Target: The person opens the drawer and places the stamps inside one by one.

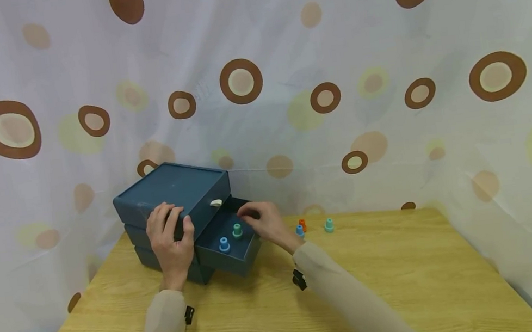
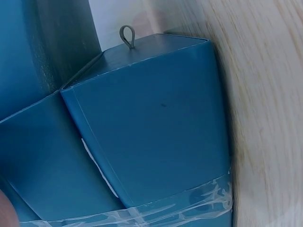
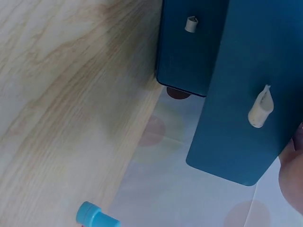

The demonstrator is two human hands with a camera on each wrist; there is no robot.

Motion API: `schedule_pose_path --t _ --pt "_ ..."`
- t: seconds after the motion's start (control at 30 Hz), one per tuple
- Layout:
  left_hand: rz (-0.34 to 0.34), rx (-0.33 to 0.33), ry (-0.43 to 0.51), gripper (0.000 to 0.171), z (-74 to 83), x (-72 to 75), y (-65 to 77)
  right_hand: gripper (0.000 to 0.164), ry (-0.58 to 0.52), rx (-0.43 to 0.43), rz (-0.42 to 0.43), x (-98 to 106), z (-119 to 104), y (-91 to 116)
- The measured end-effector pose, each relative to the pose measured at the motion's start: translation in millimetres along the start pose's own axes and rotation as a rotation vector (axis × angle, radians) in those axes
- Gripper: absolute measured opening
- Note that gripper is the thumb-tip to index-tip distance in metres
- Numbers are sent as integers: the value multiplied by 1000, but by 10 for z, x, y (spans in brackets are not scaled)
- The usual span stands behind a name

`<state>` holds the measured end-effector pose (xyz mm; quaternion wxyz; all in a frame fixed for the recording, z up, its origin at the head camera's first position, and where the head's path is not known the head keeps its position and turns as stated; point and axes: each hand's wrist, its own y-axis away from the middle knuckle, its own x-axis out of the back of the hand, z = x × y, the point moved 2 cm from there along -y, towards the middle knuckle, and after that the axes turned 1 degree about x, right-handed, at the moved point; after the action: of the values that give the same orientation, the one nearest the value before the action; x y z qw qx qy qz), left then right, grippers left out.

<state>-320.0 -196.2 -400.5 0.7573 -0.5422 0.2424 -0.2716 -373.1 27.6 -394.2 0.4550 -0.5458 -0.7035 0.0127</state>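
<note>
A dark blue drawer unit (image 1: 175,187) stands at the left of the table, its middle drawer (image 1: 224,258) pulled out. My left hand (image 1: 172,242) rests on the unit's near side, fingers over the top edge and thumb spread toward the front. Over the far right part of the drawer is my right hand (image 1: 265,223), its fingertips bent down inside; whether they hold anything is hidden. A green peg-like piece (image 1: 237,231) and a blue one (image 1: 224,244) stand upright in the drawer. The right wrist view shows the drawer's front (image 3: 236,127) with a pale pull loop (image 3: 261,108).
On the table right of the drawer stand an orange piece (image 1: 303,224), a blue piece (image 1: 300,231) and a teal piece (image 1: 329,225). Clear tape (image 2: 180,203) wraps the unit's side. A patterned curtain (image 1: 291,130) hangs behind the wooden table (image 1: 381,268).
</note>
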Motion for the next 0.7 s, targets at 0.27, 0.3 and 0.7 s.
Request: schedule_pose_path --t 0.27,0.3,0.7 --pt "18 -4 6 28 -7 -6 7 15 -34 82 111 119 93 105" --pt "19 -4 6 28 -6 -5 9 15 -39 81 125 140 114 119" --pt "31 1 6 28 -10 -24 6 15 -121 8 153 347 435 248"
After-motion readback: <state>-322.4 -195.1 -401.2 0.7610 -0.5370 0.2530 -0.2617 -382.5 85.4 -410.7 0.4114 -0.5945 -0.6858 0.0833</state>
